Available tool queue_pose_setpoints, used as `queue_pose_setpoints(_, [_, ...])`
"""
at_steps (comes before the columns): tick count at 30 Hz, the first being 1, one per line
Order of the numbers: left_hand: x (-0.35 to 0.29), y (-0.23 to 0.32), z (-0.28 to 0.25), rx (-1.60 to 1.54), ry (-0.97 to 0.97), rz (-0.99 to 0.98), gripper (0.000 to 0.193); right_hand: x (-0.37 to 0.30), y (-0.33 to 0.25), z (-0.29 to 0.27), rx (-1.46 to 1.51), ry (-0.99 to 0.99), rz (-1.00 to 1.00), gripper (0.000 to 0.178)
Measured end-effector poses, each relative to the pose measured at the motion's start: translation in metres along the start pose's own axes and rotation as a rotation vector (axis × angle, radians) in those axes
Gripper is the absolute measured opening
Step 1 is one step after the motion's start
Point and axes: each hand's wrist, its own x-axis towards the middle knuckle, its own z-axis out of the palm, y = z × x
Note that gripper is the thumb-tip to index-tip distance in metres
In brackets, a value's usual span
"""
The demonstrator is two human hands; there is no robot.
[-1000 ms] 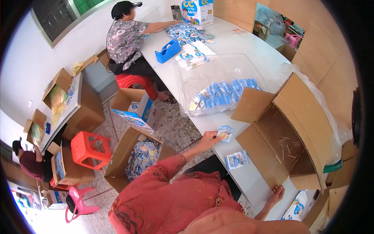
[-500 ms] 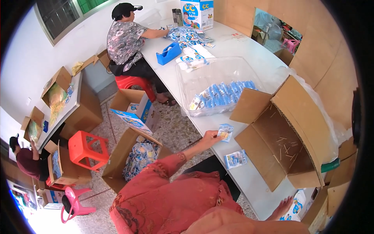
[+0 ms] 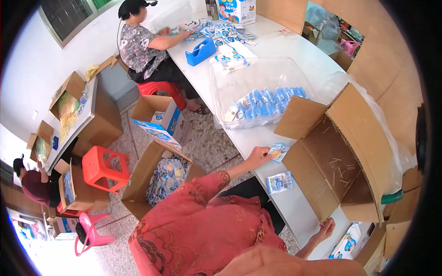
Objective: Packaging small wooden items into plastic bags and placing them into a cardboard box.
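My left hand [image 3: 258,158] is shut on a small blue-and-white snack packet [image 3: 279,151], pinched by its left edge beside the box's flap. A second snack packet [image 3: 279,182] lies flat on the white table just below it. To the right, a cardboard box [image 3: 313,179] lies open towards me, with several thin pale sticks [image 3: 341,174] scattered inside. My right hand [image 3: 325,230] is at the box's near corner, fingers curled and pressed together. What they hold, if anything, I cannot make out.
A clear plastic bin [image 3: 258,69] of blue-striped packets stands beyond my left hand. Further off are a blue tape dispenser [image 3: 201,52] and a packet heap [image 3: 225,32], where a co-worker [image 3: 142,46] sits. An open carton of packets [image 3: 168,177] stands on the floor at my left.
My left hand has shifted slightly right and up with the packet. My right hand has moved up from beside the printed bag to the box's corner, its stretched fingers now curled.
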Motion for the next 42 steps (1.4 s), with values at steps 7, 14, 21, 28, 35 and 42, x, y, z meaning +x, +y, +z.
queue_pose_setpoints(7, [0.002,0.007,0.001,0.037,0.015,0.037,0.023,0.006,0.005,0.007,0.002,-0.044,0.012,0.015])
queue_pose_setpoints(14, [-0.001,0.000,0.001,0.043,-0.008,-0.014,0.019,0.006,0.012,0.004,0.052,-0.052,0.077,0.015])
queue_pose_setpoints(21, [-0.002,0.015,-0.001,0.067,0.008,0.016,0.020,0.007,0.021,0.000,0.078,-0.072,0.078,0.016])
queue_pose_setpoints(28, [-0.001,0.007,-0.007,0.165,-0.132,-0.102,0.019,0.005,0.018,0.003,0.102,-0.066,0.080,0.017])
queue_pose_setpoints(35, [-0.001,0.013,0.000,0.085,-0.013,-0.002,0.017,0.007,0.024,-0.002,0.115,-0.071,0.096,0.016])
queue_pose_setpoints(42, [-0.002,0.012,0.001,0.083,0.000,0.016,0.018,0.003,0.018,0.002,0.114,-0.065,0.072,0.014])
